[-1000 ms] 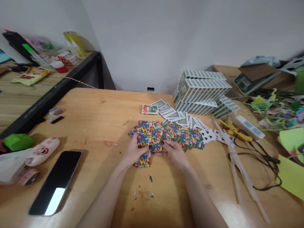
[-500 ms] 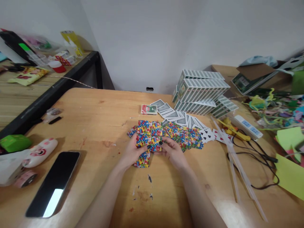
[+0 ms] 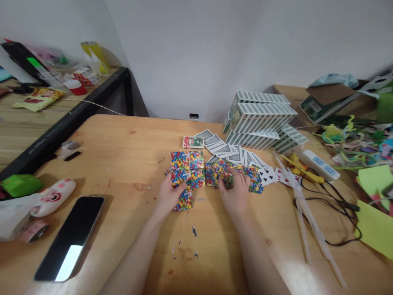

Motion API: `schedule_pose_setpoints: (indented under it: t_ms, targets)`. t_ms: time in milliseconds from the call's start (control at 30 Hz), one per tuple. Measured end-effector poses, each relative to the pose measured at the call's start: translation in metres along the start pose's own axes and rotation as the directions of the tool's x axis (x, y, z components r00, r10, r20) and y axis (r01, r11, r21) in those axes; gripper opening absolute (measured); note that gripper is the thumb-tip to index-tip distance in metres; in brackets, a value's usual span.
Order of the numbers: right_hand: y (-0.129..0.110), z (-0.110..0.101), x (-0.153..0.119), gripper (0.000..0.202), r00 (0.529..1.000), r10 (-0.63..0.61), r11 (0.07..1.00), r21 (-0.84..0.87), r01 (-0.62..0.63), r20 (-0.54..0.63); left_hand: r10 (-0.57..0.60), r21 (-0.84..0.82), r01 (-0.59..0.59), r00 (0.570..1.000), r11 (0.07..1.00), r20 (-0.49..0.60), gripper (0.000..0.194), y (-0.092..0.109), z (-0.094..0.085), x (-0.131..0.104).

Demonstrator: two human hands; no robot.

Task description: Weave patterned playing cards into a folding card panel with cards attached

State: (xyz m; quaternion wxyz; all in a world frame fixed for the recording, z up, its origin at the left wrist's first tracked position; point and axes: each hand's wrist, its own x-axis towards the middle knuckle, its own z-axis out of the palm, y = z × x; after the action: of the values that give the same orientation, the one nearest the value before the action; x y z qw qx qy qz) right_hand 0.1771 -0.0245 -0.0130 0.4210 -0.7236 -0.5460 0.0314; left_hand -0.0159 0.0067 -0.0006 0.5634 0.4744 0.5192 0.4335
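Observation:
My left hand is closed on a joined piece of colourful patterned cards, thumb on top and fingers underneath. The piece has several rectangular panels, one of them hanging toward me. To its right, my right hand bends its thumb and fingers over a spread row of loose cards with the same pattern. Its thumb and fingertips span a card in that row; the palm side is hidden. Behind the row lie grey-backed playing cards, fanned out. A red and green card box lies beyond the held piece.
Stacked card boxes stand at the back right. Face-up cards, a yellow glue gun, a power strip and clear sticks lie on the right. A phone lies at the left front.
My right hand has left the joined piece and moved right onto the loose cards. My left hand still holds the piece, which has shifted slightly left.

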Motion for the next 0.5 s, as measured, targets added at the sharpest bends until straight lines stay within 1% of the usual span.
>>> schedule_pose_setpoints:
  t_ms: [67, 133, 167, 233, 267, 300, 433, 500]
  targets:
    - [0.008, 0.0, 0.004, 0.053, 1.0, 0.0, 0.995, -0.101, -0.002, -0.021, -0.011, 0.017, 0.011, 1.0, 1.0, -0.028, 0.04, 0.0, 0.0, 0.001]
    - [0.015, 0.002, 0.005, 0.068, 0.999, 0.026, 0.99, -0.139, -0.023, 0.02, 0.004, 0.044, -0.001, 0.997, 0.999, -0.071, 0.037, 0.001, 0.0, 0.001]
    - [0.018, 0.004, 0.005, 0.071, 0.998, 0.033, 0.99, -0.142, -0.026, 0.049, 0.022, 0.059, -0.016, 0.995, 0.998, -0.099, 0.036, 0.001, 0.001, 0.001]
    - [0.021, 0.006, 0.004, 0.07, 0.995, 0.031, 0.991, -0.129, -0.02, 0.09, 0.059, 0.093, -0.046, 0.987, 0.995, -0.148, 0.032, 0.002, 0.002, 0.001]
    - [0.021, 0.007, 0.003, 0.068, 0.995, 0.024, 0.993, -0.116, -0.013, 0.096, 0.064, 0.095, -0.05, 0.986, 0.994, -0.153, 0.031, 0.002, 0.002, 0.001]
    - [0.021, 0.007, 0.002, 0.065, 0.995, 0.016, 0.995, -0.099, -0.007, 0.094, 0.053, 0.081, -0.041, 0.988, 0.996, -0.146, 0.03, 0.002, 0.003, 0.0]
    - [0.019, 0.006, 0.001, 0.059, 0.997, 0.012, 1.0, -0.017, -0.01, 0.071, -0.038, -0.031, 0.036, 0.997, 0.999, -0.066, 0.034, 0.002, 0.004, -0.002]
    - [0.019, 0.005, 0.002, 0.06, 0.998, 0.023, 0.999, -0.03, -0.021, 0.061, -0.048, -0.067, 0.044, 0.997, 0.997, -0.056, 0.033, 0.003, 0.004, -0.004]
